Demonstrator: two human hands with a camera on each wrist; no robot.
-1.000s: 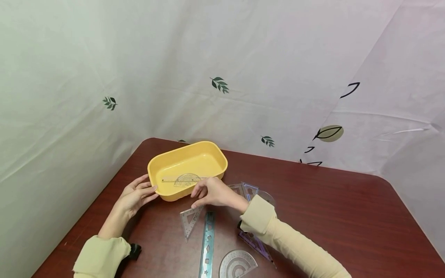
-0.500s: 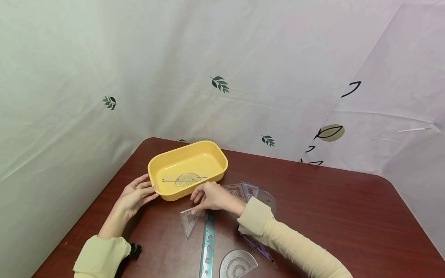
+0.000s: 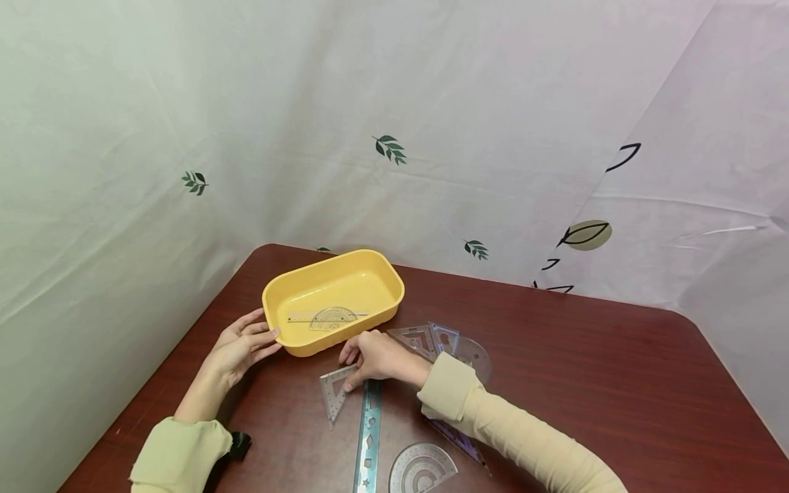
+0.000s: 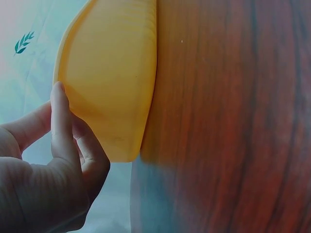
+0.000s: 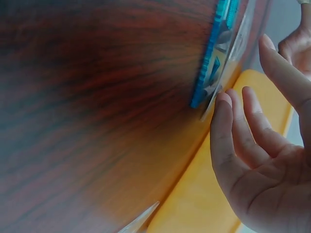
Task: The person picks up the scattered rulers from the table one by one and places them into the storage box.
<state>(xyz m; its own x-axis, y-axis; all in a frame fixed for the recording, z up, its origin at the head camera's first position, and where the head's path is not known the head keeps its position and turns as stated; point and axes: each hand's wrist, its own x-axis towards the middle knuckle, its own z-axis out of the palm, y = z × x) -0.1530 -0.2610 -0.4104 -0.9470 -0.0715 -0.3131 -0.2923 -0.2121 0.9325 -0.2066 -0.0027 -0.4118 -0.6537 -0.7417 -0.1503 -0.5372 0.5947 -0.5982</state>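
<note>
My left hand (image 3: 237, 349) holds the near-left end of a yellow plastic tray (image 3: 286, 278), fingers and thumb at its rim; in the left wrist view a fingertip lies on the tray's edge (image 4: 59, 73). Inside the tray lie a clear ruler (image 3: 302, 316) and a small clear protractor (image 3: 333, 318). My right hand (image 3: 379, 357) hovers at a small clear set square (image 3: 333, 387), partly covering it. Its thumb and fingers stand apart in the right wrist view, around the set square and a blue stencil ruler (image 5: 206, 73); whether they touch is unclear.
The blue stencil ruler (image 3: 368, 438) runs to the near edge of view, beside a clear protractor (image 3: 414, 469). A purple set square (image 3: 459, 439) lies partly under the right sleeve. Behind the right wrist are a clear set square (image 3: 416, 337), a blue-tinted one (image 3: 444, 335) and a round clear piece (image 3: 477, 356).
My right hand has come down a little, away from the tray and nearer the person, over the small set square's right corner. The left hand and the tray stay put.
</note>
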